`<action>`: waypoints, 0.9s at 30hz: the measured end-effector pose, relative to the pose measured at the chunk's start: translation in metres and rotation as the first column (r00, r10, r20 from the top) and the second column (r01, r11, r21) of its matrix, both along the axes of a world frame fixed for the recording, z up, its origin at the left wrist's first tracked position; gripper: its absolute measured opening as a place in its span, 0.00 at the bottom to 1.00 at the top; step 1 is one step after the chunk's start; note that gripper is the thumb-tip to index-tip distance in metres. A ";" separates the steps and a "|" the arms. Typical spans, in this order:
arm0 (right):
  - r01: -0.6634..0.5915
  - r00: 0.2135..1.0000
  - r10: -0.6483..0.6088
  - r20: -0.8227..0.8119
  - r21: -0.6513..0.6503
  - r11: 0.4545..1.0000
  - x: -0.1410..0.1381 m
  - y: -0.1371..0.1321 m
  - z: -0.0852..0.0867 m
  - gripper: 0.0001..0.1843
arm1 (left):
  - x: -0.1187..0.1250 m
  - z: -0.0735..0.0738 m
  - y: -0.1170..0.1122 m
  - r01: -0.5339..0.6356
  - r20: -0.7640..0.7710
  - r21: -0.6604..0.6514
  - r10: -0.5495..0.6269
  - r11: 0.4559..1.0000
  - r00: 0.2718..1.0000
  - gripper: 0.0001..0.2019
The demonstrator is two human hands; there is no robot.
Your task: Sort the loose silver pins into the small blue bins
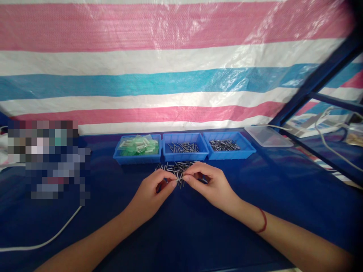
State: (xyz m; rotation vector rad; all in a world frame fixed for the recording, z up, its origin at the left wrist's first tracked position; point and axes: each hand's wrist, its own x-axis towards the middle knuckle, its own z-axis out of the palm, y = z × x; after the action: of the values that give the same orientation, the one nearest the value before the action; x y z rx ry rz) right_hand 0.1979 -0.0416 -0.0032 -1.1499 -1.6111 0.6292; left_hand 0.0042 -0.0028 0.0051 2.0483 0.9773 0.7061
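Observation:
My left hand [154,190] and my right hand [212,185] meet in front of me, each with thumb and forefinger pinched. Between the two pinches runs a thin metal pin [179,179], one end in each hand; its finer shape is too small to make out. Just behind the fingertips a loose pile of dark metal pins [181,166] lies on the blue table [176,234], partly hidden by my hands. More such pins lie in the middle blue bin [185,155] and, more densely, in the right blue bin [232,153].
The left blue bin [137,158] contains green and clear plastic bags. A translucent lid [268,136] lies right of the bins. White cables [56,234] cross the table at left. A dark blue metal frame [300,83] slants at right; a striped tarp [170,83] hangs behind.

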 end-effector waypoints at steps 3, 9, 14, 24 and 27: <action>-0.021 1.000 0.021 -0.001 0.018 1.000 -0.003 -0.003 0.003 0.05 | 0.002 0.002 -0.001 0.060 0.002 0.024 -0.060 0.998 0.998 0.07; -0.038 0.999 0.038 -0.013 0.007 0.999 -0.008 -0.006 0.001 0.04 | 0.002 -0.001 -0.001 0.101 0.046 0.046 -0.103 0.994 0.994 0.08; -0.034 0.999 0.034 0.004 -0.003 0.999 -0.008 -0.006 -0.001 0.06 | 0.002 -0.006 -0.001 0.101 0.044 0.040 -0.103 0.994 0.994 0.07; -0.076 0.997 0.076 0.022 0.011 0.997 -0.005 -0.006 0.000 0.04 | 0.000 -0.005 -0.001 0.021 0.047 0.039 -0.023 0.999 0.999 0.06; -0.068 0.995 0.067 0.068 0.010 0.998 -0.004 -0.004 -0.003 0.03 | 0.000 -0.002 -0.002 -0.010 0.066 0.045 0.007 0.999 0.998 0.05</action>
State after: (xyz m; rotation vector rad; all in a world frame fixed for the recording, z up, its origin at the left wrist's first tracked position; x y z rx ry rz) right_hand 0.1937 -0.0461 -0.0059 -1.1222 -1.7154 0.6292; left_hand 0.0038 -0.0049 0.0030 2.0478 0.9410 0.8023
